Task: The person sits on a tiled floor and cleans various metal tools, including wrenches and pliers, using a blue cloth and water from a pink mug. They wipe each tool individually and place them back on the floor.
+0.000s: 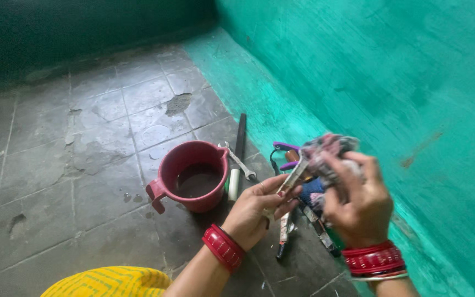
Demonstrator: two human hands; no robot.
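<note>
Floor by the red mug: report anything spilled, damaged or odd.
Water drops lie spilled on the floor tiles left of the red mug. A rough broken patch mars a tile farther back, and a small chip pits another at left.

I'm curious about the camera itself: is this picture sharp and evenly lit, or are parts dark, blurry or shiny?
Head view: the far corner at top left sinks into deep shadow, while the green wall is brightly lit; the right hand and the cloth it holds look motion-blurred; the left hand with the metal tool is somewhat sharper; the red mug shows a dull sheen on its liquid.
</note>
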